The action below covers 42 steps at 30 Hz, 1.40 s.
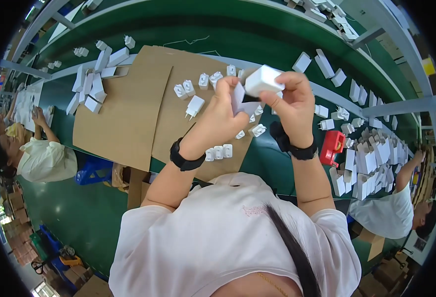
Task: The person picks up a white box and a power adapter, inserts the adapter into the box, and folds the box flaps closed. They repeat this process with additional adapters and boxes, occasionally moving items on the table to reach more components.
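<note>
Largest is the smooth green tabletop (pixel 262 158), running beneath both hands and away to either side. On it, below the left hand and well out to its left, lie flat brown cardboard sheets (pixel 114 119). Well to the right of the right hand stands a dense heap of upright white card cartons (pixel 371 163); a smaller group of white card cartons (pixel 92 86) leans together far left of the left hand.

The left hand (pixel 218 106) pinches thin white card flaps (pixel 238 97) between thumb and fingers. The right hand (pixel 297 101), thumb and fingers closed on it, grips a white box-shaped block (pixel 264 80) just beside them, above the cardboard. Whether flaps and block are one piece I cannot tell. A red plastic tape dispenser (pixel 333 147) sits near the right wrist, on its right.

Smallest are the white plastic plug chargers: a pronged one (pixel 195 106) just left of the left hand, three in a row (pixel 219 152) nearer the body, others around both hands.

The work looks partway along: the flaps stand out unfolded, and many chargers lie loose outside any carton. Which cartons are filled, the view does not show.
</note>
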Each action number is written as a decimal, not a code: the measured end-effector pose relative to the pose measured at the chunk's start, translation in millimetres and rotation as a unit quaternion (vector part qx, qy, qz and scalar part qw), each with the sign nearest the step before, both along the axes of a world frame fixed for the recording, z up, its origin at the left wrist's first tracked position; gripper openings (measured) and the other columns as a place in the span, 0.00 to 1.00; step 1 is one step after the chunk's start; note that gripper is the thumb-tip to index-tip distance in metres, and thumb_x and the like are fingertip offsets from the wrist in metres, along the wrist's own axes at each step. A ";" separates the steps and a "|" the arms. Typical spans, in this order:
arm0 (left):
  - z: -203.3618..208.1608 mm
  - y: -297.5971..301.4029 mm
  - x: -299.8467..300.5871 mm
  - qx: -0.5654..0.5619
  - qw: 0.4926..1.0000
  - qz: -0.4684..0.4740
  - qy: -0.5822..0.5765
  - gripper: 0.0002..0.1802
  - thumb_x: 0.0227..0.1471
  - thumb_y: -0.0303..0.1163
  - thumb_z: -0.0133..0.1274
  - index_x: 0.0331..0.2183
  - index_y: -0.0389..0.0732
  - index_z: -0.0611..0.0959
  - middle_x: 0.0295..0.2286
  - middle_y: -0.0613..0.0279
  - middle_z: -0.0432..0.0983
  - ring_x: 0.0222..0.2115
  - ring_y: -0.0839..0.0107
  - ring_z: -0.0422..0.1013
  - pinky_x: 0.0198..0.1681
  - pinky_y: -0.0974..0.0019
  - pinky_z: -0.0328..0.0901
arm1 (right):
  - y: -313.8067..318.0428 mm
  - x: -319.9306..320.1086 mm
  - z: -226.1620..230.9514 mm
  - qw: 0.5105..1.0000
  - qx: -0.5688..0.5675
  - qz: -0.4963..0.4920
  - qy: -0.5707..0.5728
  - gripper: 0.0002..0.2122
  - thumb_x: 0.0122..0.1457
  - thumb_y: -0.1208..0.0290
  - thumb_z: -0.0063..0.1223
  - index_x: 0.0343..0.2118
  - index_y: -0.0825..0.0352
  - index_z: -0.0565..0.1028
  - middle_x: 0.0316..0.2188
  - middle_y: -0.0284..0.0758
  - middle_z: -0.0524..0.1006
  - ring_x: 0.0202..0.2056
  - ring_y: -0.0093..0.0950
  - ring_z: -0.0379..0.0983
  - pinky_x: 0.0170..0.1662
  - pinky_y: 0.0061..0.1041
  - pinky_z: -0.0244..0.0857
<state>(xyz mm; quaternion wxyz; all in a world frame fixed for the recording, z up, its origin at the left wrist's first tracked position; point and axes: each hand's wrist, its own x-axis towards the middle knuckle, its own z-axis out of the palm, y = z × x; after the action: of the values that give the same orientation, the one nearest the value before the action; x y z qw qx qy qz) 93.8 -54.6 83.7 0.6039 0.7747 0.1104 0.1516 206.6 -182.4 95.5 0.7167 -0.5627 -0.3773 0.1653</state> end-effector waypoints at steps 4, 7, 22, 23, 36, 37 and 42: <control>9.8 -17.1 4.4 -0.061 0.996 -0.051 0.027 0.31 0.37 0.22 0.44 0.46 0.32 0.53 0.38 0.42 0.65 0.40 0.57 0.65 0.44 0.63 0.60 | -23.5 8.9 -5.3 0.992 -0.094 0.011 -0.088 0.14 0.45 0.76 0.58 0.35 0.64 0.68 0.51 0.44 0.63 0.56 0.32 0.54 0.55 0.31 0.48; -0.3 -15.9 12.4 -0.127 0.990 -0.041 -0.038 0.32 0.37 0.22 0.44 0.46 0.33 0.52 0.37 0.46 0.66 0.38 0.62 0.66 0.42 0.66 0.61 | -30.7 24.7 1.5 0.924 -0.165 -0.052 -0.341 0.16 0.47 0.70 0.58 0.39 0.64 0.69 0.55 0.42 0.58 0.57 0.33 0.51 0.56 0.32 0.45; -110.2 288.4 -72.1 0.468 0.709 0.519 0.096 0.16 0.35 0.29 0.51 0.30 0.29 0.73 0.29 0.43 0.69 0.32 0.50 0.66 0.36 0.54 0.61 | 64.2 250.0 -110.9 0.929 -0.354 -0.097 0.047 0.28 0.48 0.77 0.53 0.54 0.63 0.58 0.23 0.32 0.71 0.22 0.18 0.67 0.23 0.14 0.60; -118.8 319.2 -93.0 0.486 0.637 0.557 0.220 0.21 0.36 0.34 0.53 0.33 0.30 0.72 0.32 0.42 0.69 0.34 0.50 0.66 0.38 0.54 0.62 | 58.3 289.9 -138.5 0.906 -0.401 -0.126 0.049 0.28 0.49 0.76 0.53 0.54 0.64 0.58 0.22 0.32 0.71 0.20 0.18 0.67 0.22 0.14 0.59; -131.5 283.6 -155.7 0.146 0.806 0.457 0.347 0.34 0.28 0.33 0.60 0.39 0.30 0.65 0.32 0.50 0.68 0.33 0.63 0.67 0.36 0.64 0.64 | 126.9 162.9 -118.6 0.832 -0.341 0.145 -0.413 0.27 0.44 0.67 0.57 0.51 0.60 0.64 0.45 0.44 0.69 0.42 0.37 0.68 0.43 0.32 0.63; -135.4 255.2 -159.8 0.147 0.816 0.460 0.318 0.35 0.29 0.33 0.61 0.40 0.30 0.65 0.33 0.51 0.68 0.32 0.65 0.68 0.34 0.64 0.64 | 130.6 145.7 -122.3 0.813 -0.311 0.162 -0.466 0.27 0.44 0.67 0.57 0.50 0.60 0.64 0.43 0.44 0.70 0.41 0.38 0.68 0.43 0.32 0.63; -100.2 127.0 -131.4 0.118 0.871 0.390 0.273 0.43 0.31 0.34 0.64 0.47 0.31 0.60 0.38 0.50 0.67 0.37 0.63 0.66 0.40 0.62 0.62 | 151.0 120.6 -151.4 0.808 -0.444 0.151 -0.358 0.18 0.38 0.65 0.58 0.36 0.65 0.73 0.32 0.43 0.74 0.35 0.39 0.70 0.40 0.31 0.64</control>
<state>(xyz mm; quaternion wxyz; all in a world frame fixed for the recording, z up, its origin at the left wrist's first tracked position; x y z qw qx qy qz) -37.6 72.4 -16.5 0.3454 0.7445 0.5458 0.1689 327.2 -31.3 -55.9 0.1691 -0.7746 -0.5730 0.2074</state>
